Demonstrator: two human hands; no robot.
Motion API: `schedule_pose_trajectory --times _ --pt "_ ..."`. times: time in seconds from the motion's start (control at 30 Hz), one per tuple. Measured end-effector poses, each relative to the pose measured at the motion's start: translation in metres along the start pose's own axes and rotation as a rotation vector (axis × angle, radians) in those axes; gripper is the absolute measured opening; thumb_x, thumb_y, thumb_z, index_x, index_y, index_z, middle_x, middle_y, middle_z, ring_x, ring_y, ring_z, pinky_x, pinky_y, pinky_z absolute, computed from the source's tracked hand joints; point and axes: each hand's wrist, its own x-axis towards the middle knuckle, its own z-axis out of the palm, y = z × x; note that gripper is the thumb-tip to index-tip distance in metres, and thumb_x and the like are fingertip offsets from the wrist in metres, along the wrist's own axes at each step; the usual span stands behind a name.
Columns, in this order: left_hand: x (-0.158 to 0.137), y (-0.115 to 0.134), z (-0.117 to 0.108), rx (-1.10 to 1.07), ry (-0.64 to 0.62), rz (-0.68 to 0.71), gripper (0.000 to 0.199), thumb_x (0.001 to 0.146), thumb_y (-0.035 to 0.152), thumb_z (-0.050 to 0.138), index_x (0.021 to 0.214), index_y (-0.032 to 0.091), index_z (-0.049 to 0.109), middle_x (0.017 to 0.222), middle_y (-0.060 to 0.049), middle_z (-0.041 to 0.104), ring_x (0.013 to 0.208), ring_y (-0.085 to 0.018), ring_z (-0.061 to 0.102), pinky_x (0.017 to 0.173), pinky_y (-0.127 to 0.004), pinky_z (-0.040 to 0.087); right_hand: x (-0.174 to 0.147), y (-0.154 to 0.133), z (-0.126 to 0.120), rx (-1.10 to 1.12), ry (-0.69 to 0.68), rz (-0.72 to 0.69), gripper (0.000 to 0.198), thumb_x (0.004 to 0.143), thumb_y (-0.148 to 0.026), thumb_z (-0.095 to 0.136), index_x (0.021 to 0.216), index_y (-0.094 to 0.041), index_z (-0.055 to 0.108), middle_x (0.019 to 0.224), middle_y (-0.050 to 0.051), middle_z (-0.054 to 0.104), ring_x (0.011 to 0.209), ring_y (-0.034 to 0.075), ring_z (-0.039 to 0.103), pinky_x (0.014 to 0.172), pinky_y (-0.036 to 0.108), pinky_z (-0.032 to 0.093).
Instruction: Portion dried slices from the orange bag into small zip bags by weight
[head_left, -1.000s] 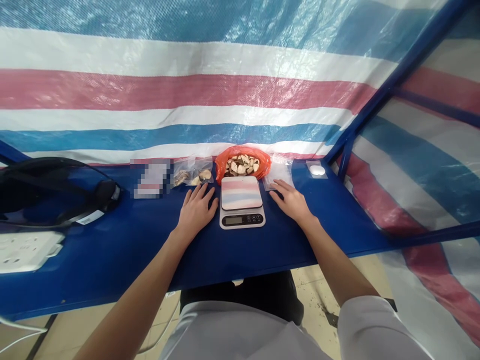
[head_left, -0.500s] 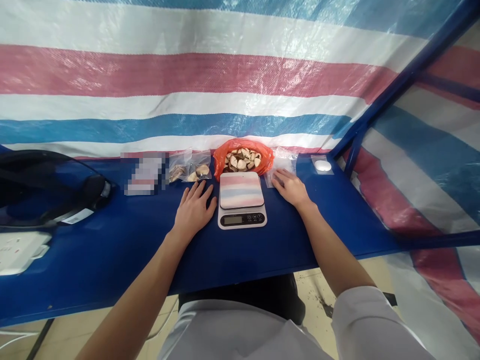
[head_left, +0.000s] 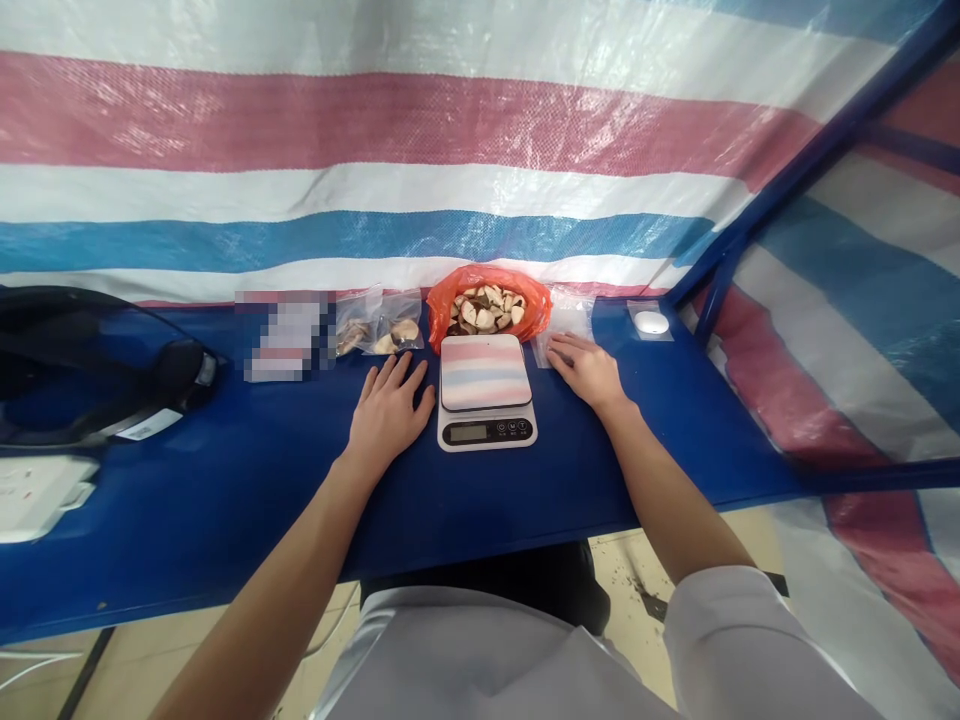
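Observation:
My left hand (head_left: 388, 408) lies flat on the blue table with its fingers spread, just left of a white digital kitchen scale (head_left: 487, 395). The scale's display looks blank, and its shiny platform mirrors the striped sheet. To the right of the scale rests my right hand (head_left: 589, 370), fingers stretched out over the near edge of some clear plastic bags (head_left: 571, 312). Neither hand holds anything. Right behind the scale sits an open orange plastic bag (head_left: 439, 312) filled with pale, brown-edged dried slices (head_left: 486, 312). Two clear zip bags (head_left: 379, 325) with similar slices lie beyond my left fingertips.
At the far right of the table (head_left: 465, 520) is a small clear packet (head_left: 651, 322) with a white oval object. A blurred-out item (head_left: 285, 340), a black headset-like object (head_left: 180, 385) and a white power strip (head_left: 45, 495) are on the left. Behind hangs a striped sheet (head_left: 375, 120).
The view has shifted slightly, so the things on the table appear a little higher. Both hands keep their places; the right fingers look slightly more drawn in.

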Motion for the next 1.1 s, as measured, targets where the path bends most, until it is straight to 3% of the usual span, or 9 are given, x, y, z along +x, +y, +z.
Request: schedule_pose_trajectory --times 0.37,0.57,0.87,1.1 --pt "0.0 0.0 0.001 -0.004 0.009 0.001 0.051 0.099 0.037 0.04 0.139 0.014 0.062 0.154 -0.015 0.05 0.147 -0.033 0.042 0.123 -0.053 0.03 -0.002 -0.006 -0.006 -0.008 0.033 0.041 0.023 0.098 -0.036 0.058 0.105 -0.03 0.079 0.123 -0.003 0.075 0.112 0.022 0.072 0.094 0.034 0.059" --pt "0.0 0.0 0.001 0.0 0.013 0.001 0.049 0.099 0.036 0.042 0.138 0.015 0.063 0.153 -0.015 0.051 0.146 -0.033 0.042 0.123 -0.052 0.03 -0.003 -0.005 -0.005 -0.011 0.046 0.05 0.024 0.098 -0.037 0.058 0.107 -0.029 0.079 0.123 -0.001 0.075 0.112 0.023 0.072 0.089 0.031 0.059" --pt "0.002 0.001 -0.002 -0.062 0.083 -0.03 0.044 0.097 0.031 0.045 0.129 0.012 0.069 0.144 -0.016 0.06 0.139 -0.033 0.051 0.119 -0.05 0.036 0.001 -0.003 -0.013 0.245 0.149 0.066 0.024 0.094 -0.037 0.061 0.102 -0.027 0.081 0.11 0.003 0.079 0.103 0.026 0.075 0.094 0.034 0.057" --pt "0.007 0.0 -0.013 -0.354 0.199 -0.075 0.039 0.094 0.038 0.049 0.115 0.017 0.074 0.127 -0.013 0.072 0.119 -0.029 0.067 0.104 -0.042 0.052 0.005 -0.006 -0.039 0.537 0.197 0.147 0.029 0.085 -0.046 0.068 0.094 -0.022 0.082 0.101 0.006 0.081 0.1 0.03 0.076 0.095 0.042 0.056"
